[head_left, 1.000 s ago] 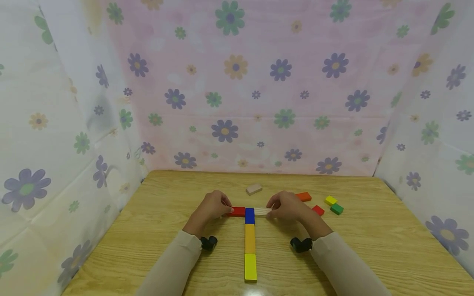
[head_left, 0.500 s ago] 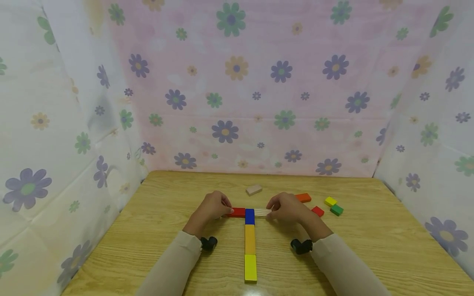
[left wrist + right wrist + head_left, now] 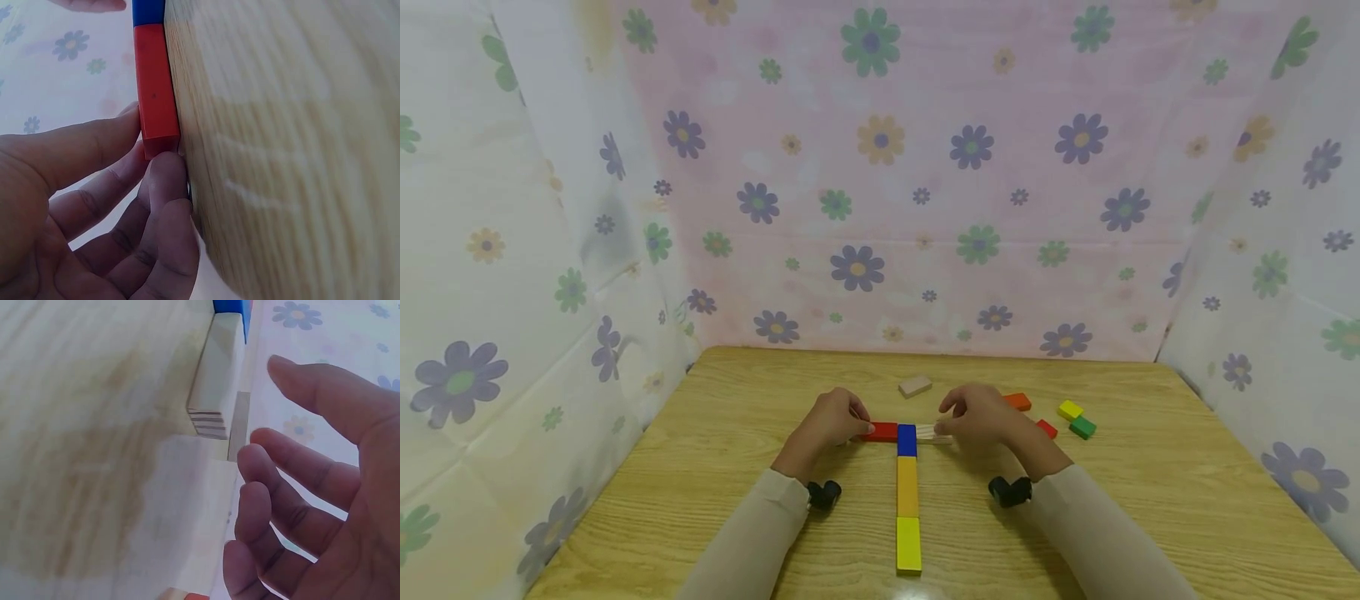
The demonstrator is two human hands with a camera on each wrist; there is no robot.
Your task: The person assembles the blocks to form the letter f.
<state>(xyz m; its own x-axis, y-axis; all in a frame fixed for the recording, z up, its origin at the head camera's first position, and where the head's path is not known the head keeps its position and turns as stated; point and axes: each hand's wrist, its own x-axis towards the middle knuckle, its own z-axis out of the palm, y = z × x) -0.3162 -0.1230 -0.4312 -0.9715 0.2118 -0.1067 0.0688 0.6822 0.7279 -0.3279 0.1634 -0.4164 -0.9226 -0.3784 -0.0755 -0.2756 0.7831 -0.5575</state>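
My left hand (image 3: 829, 418) holds the outer end of a red block (image 3: 883, 432), its thumb and fingers around that end in the left wrist view. The red block's other end meets a blue block (image 3: 907, 440). On the blue block's right side lies a pale wooden block (image 3: 215, 369), with a striped end. My right hand (image 3: 981, 414) is apart from that pale block, fingers loosely bent and holding nothing. Below the blue block, an orange-yellow block (image 3: 907, 486) and a yellow block (image 3: 908, 546) continue in a line, making a T shape.
A beige block (image 3: 915, 386) lies behind the T. Right of my right hand are an orange block (image 3: 1017, 402), a red one (image 3: 1047, 429), a small yellow block (image 3: 1071, 409) and a green block (image 3: 1082, 427). Flowered cloth (image 3: 925, 167) surrounds the wooden table (image 3: 760, 375).
My right hand has let go of the pale wooden block and risen slightly, its fingers parting. My left hand stays on the red block, and the blocks keep their layout.
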